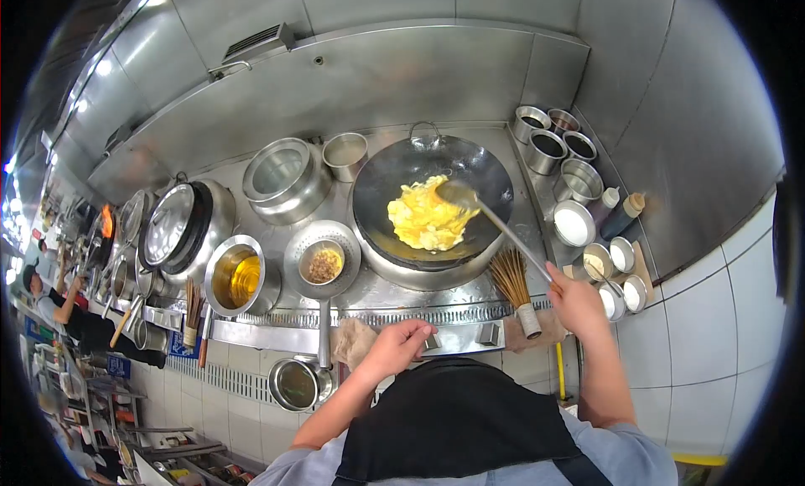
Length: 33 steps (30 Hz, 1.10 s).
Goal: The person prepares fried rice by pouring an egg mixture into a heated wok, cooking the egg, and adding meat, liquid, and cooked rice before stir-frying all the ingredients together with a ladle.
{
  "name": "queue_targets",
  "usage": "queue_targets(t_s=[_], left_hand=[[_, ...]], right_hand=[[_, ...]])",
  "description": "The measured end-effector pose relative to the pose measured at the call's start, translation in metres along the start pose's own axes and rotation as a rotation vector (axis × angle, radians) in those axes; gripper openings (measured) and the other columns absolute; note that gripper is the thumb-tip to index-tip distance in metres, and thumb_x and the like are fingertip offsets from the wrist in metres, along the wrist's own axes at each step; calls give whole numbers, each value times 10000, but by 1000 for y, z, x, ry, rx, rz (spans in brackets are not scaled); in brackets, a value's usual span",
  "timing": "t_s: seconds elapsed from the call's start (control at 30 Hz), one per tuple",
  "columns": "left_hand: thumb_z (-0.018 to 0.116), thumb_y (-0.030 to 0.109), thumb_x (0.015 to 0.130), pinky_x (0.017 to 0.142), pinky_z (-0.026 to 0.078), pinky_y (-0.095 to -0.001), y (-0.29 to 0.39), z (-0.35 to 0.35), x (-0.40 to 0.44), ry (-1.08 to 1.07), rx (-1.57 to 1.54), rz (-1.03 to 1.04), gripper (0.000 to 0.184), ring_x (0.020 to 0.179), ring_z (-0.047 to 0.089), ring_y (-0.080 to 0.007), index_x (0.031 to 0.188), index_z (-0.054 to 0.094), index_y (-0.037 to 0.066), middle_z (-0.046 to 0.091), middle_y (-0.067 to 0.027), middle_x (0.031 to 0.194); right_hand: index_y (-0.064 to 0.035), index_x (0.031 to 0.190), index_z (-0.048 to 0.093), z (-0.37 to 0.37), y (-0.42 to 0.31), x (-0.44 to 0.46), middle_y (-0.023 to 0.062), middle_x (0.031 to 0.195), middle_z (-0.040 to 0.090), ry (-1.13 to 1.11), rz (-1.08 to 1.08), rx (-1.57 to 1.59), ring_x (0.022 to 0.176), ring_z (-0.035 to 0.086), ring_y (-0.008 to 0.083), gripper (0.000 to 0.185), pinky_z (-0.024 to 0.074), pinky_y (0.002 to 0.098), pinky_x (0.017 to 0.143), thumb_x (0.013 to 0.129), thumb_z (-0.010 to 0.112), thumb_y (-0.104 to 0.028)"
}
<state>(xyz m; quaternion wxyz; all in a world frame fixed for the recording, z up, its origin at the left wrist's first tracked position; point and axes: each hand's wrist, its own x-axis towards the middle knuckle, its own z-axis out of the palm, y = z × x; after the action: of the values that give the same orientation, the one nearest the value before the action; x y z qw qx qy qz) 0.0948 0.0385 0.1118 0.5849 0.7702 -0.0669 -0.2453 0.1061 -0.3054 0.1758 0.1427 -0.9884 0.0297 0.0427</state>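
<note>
My right hand (579, 303) is closed around the handle of a long metal ladle (513, 236). The ladle's bowl rests against the yellow scrambled eggs (426, 220) in a black wok (377, 180). My left hand (401, 348) is at the stove's front edge, its fingers curled beside a small square metal knob (432, 342); whether it grips anything is hidden. A folded brown cloth (354, 343) lies just left of that hand. Near my right hand, a bamboo wok brush (518, 293) leans on the front ledge.
Left of the wok are a perforated strainer (300, 244) bearing a small bowl of minced food, a pot of oil (220, 289) and a lidded pot (277, 184). Seasoning tins (574, 226) and bottles (622, 216) line the right side. Another person (63, 310) stands far left.
</note>
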Motion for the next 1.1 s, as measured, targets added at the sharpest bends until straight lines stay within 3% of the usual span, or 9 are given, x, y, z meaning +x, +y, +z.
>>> queue_targets(t_s=[0.1, 0.23, 0.3, 0.4, 0.5, 0.67, 0.73, 0.87, 1.1], left_hand=[[460, 265, 1006, 488, 351, -207, -9, -2, 3, 3, 3, 166, 306, 508, 377, -35, 1054, 658, 37, 416, 63, 568], [444, 287, 1011, 482, 334, -211, 2, -11, -5, 36, 85, 214, 328, 504, 361, -33, 1056, 665, 49, 394, 73, 563], [443, 295, 1010, 470, 316, -219, 1, -13, -10, 83, -92, 74, 330, 499, 364, -36, 1058, 671, 60, 395, 78, 553], [459, 308, 999, 526, 401, -245, 1, -11, -20, 132, -59, 44, 341, 547, 453, -56, 1035, 673, 45, 478, 29, 570], [459, 309, 999, 531, 419, -252, -12, -2, -23, 157, -7, 82, 342, 546, 475, -66, 1036, 671, 44, 490, 27, 570], [481, 265, 994, 549, 400, -219, -3, 16, -32, 193, -23, 101, 294, 581, 459, -51, 1061, 663, 44, 487, 39, 629], [488, 264, 992, 554, 410, -218, -8, 22, -38, 225, -50, 109, 291, 591, 472, -53, 1061, 662, 41, 501, 33, 642], [497, 265, 988, 555, 423, -213, -22, 27, -50, 282, -76, 10, 295, 604, 488, -54, 1060, 658, 29, 520, 27, 662], [533, 253, 968, 593, 447, -238, -14, 41, -42, 234, -77, 7, 288, 622, 526, -73, 1069, 649, 10, 562, 10, 690]], right_hand=[[-233, 1394, 430, 23, -39, 24, 167, 944, 666, -68, 179, -44, 859, 632, 374, 518, 504, 464, 770, 891, 551, -233], [-210, 1388, 438, 20, -51, 1, 187, 1019, 656, -156, 81, 146, 907, 625, 384, 514, 493, 466, 820, 888, 557, -243], [-197, 1376, 455, 14, -23, -10, 187, 990, 661, -136, 10, 208, 895, 626, 382, 513, 492, 451, 809, 877, 570, -222], [-170, 1336, 507, -2, -6, -12, 174, 960, 669, -100, -42, 247, 887, 628, 374, 489, 490, 429, 800, 858, 602, -196], [-140, 1368, 463, -5, -21, 4, 177, 957, 669, -20, 60, -36, 869, 631, 375, 520, 497, 447, 781, 871, 595, -219], [-134, 1374, 455, 26, -31, 9, 183, 950, 668, -77, 89, -42, 869, 633, 371, 527, 500, 432, 782, 872, 592, -225], [-120, 1351, 485, 22, -1, 2, 187, 949, 666, -103, -58, 261, 870, 639, 358, 507, 498, 399, 797, 867, 599, -221], [-120, 1330, 511, -10, 28, 0, 189, 958, 664, -190, -83, 373, 868, 643, 346, 488, 493, 371, 805, 861, 606, -216], [-141, 1395, 417, 42, -27, 70, 219, 899, 655, -9, -41, -48, 842, 631, 394, 517, 495, 490, 759, 904, 541, -249]])
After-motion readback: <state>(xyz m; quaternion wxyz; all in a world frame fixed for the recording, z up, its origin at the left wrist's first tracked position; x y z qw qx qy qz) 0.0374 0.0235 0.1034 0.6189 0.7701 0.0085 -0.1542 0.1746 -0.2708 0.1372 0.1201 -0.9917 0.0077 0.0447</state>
